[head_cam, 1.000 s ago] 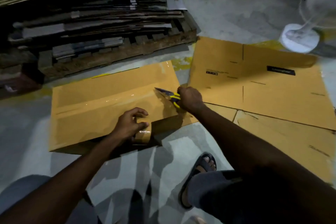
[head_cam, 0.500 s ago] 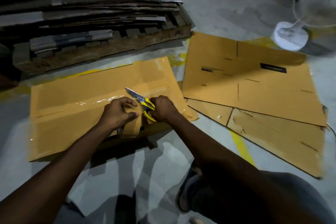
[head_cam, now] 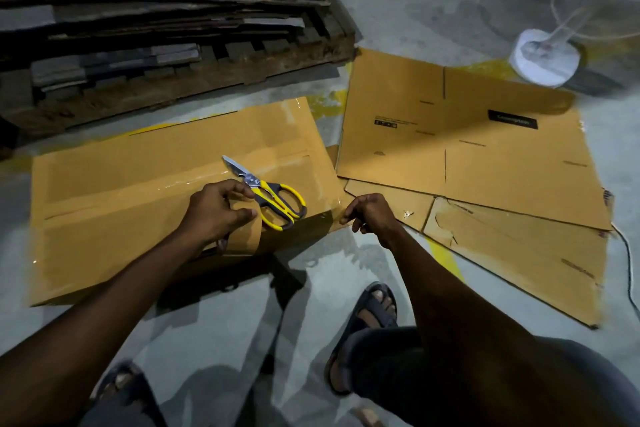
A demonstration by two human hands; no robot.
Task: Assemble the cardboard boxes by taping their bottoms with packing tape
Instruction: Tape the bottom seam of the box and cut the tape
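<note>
Left hand: fingers and thumb curled round a brown roll of packing tape, gripping it. The roll stands on edge against the near edge of the box top.

Right hand: fingers curled, tips at the near right corner of the box. Whether they pinch tape, pinch cardboard or only touch it cannot be told.

Brown cardboard box: on the floor, wide face up, flaps closed, inside hidden. It lies under the left hand and reaches to the right hand's fingertips.

Glossy clear tape strip: runs along the seam of the box top, from the left side towards the left hand.

Scissors, steel blades with yellow and grey handles: lying flat on the box top, blades pointing away from the person, just beside the left fingertips and between the two hands.

Flattened brown cardboard sheet with a black label: on the floor right of the box, its near edge over a second flattened sheet.

Dark sandal: on the person's foot, on the grey concrete floor below the right hand.

Yellow painted floor line: partly under the sheets.

Wooden pallet: beyond the box, carrying a stack of flattened cardboard.

White pedestal fan: base at the far right, touching the labelled sheet's far corner.
</note>
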